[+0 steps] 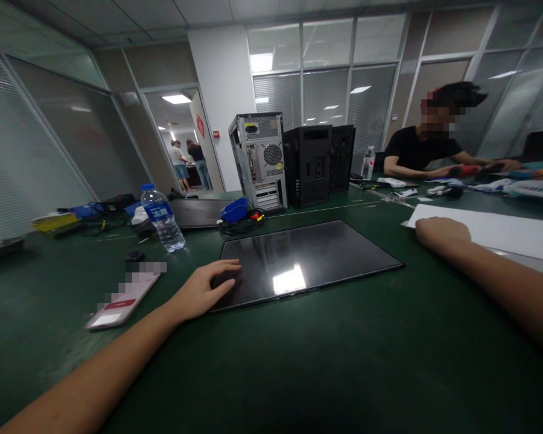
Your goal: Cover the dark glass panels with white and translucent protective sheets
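Presently, the glossy black panel (305, 256) is laid flat on the green table (298, 361); its nine o'clock edge is covered by the spread left hand (203, 289). The right hand (441, 232), loosely curled, is rested at three o'clock. Judged thin, stiff, slippery, fragile: edges are best gripped.

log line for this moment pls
left hand: fingers resting on black panel corner | right hand: on white sheet edge | green table

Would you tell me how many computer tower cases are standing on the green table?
3, side by side at the far middle: a silver tower case on the left, a black tower case beside it, and another black case at right. More could be hidden behind.
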{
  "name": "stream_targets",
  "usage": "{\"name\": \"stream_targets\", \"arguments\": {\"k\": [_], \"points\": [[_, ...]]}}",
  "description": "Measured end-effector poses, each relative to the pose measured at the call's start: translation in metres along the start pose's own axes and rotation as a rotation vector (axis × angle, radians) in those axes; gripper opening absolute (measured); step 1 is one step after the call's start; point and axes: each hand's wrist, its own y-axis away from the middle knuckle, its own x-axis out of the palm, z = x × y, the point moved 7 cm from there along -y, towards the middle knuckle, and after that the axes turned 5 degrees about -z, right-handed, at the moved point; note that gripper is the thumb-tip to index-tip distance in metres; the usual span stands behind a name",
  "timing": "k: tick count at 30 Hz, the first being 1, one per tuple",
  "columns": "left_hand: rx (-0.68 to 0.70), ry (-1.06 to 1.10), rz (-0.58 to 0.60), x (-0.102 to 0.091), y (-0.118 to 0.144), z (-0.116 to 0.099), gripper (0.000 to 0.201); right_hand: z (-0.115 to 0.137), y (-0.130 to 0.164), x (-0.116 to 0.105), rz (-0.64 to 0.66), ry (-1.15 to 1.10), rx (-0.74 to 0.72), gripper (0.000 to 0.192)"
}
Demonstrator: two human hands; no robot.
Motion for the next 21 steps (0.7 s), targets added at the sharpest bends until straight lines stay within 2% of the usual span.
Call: {"name": "stream_targets", "arguments": {"k": [3,5,8,11,14,17,19,21], "points": [[-0.058,0.044,-0.074,-0.004,-0.001,0.004,0.043,0.019,0.002,-0.017,0.050,0.118,0.067,0.038],[-0.067,0.036,-0.091,-0.004,-0.002,0.005,0.042,0.044,0.002,-0.034,0.054,0.151,0.024,0.034],[-0.071,-0.040,-0.088,0.001,-0.004,0.006,0.043,0.095,0.002,-0.060,0.034,0.142,-0.114,0.039],[-0.150,-0.161,-0.091,0.004,-0.005,0.011,0.051,0.155,0.004,-0.082,-0.007,0.110,-0.219,0.042],[-0.287,-0.265,-0.106,0.004,-0.005,0.019,0.058,0.210,0.011,-0.101,-0.003,-0.083,-0.289,0.047],[-0.361,-0.344,-0.079,0.006,-0.004,0.026,0.062,0.259,0.029,-0.111,0.213,-0.434,-0.553,0.049],[-0.351,-0.350,-0.058,0.008,-0.004,0.028,0.064,0.273,0.038,-0.118,0.317,-0.557,-0.722,0.051],[-0.348,-0.329,-0.051,0.010,-0.004,0.031,0.067,0.264,0.033,-0.118,0.316,-0.523,-0.744,0.056]]}}
